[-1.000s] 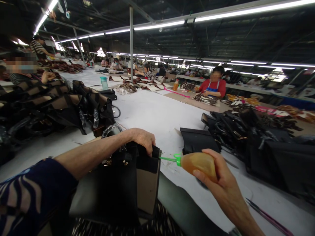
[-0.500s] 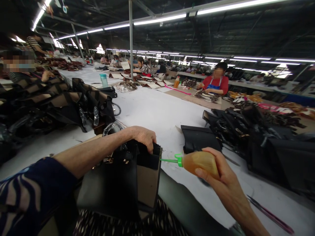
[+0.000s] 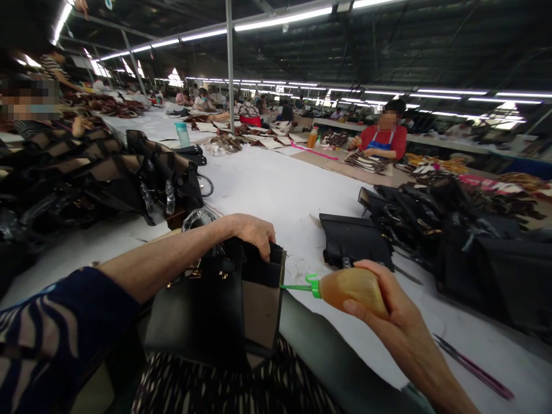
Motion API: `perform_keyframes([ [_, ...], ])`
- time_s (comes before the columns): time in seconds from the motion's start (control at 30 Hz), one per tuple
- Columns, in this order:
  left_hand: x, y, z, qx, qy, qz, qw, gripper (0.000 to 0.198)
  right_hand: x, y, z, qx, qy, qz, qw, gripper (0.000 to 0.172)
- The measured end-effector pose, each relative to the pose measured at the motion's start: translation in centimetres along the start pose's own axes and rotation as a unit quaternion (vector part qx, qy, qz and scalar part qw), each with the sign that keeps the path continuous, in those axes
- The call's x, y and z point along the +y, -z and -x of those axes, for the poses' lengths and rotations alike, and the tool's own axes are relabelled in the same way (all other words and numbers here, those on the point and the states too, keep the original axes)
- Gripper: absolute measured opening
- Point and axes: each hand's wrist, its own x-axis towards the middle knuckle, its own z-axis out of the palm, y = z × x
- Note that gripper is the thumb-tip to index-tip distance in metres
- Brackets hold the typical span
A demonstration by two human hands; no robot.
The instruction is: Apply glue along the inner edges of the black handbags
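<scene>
A black handbag [image 3: 207, 322] with gold fittings and a plastic-wrapped handle [image 3: 198, 217] rests tilted at my lap, its brown side panel facing right. My left hand [image 3: 254, 233] grips the bag's upper edge, fingers bent down over it and partly hidden inside. In my right hand [image 3: 383, 299] lies a squeeze bottle [image 3: 351, 288] of amber liquid, held sideways. Its thin green nozzle [image 3: 297, 287] points left, with the tip at the bag's side edge.
Black bags [image 3: 86, 167] are heaped at left, and more black bags [image 3: 435, 230] at right. Pink-handled tweezers [image 3: 474, 368] lie on the white table [image 3: 267, 184]. A teal-lidded cup [image 3: 181, 135] stands farther back. Across the table works a person in a red top [image 3: 386, 138].
The bottle's nozzle tip has slid slightly down along the bag's side edge. My left hand keeps its grip on the bag, and the view has shifted a little.
</scene>
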Motion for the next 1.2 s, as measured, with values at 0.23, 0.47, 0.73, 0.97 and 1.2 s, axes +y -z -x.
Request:
perform_keyframes([
  [0.23, 0.0, 0.1, -0.1, 0.002, -0.002, -0.012, 1.0, 0.019, 0.3, 0.1, 0.4, -0.027, 0.002, 0.018, 0.999, 0.052],
  [0.47, 0.0, 0.0, -0.1, 0.005, 0.004, -0.004, 1.0, 0.02, 1.0, -0.1, 0.9, -0.043, 0.016, 0.029, 0.999, 0.051],
  [0.73, -0.2, 0.2, -0.2, 0.011, -0.005, -0.007, 1.0, 0.024, 1.1, -0.2, 1.6, -0.052, 0.021, 0.034, 0.998, 0.05],
  [0.97, -0.3, 0.4, -0.3, 0.01, -0.016, -0.029, 0.999, 0.027, 1.2, -0.4, 2.2, -0.063, 0.019, 0.035, 0.997, 0.049],
  [1.2, 0.1, 0.5, -0.2, 0.023, -0.012, -0.046, 0.999, 0.026, 1.7, -0.8, 2.9, -0.092, 0.008, 0.04, 0.995, 0.051],
])
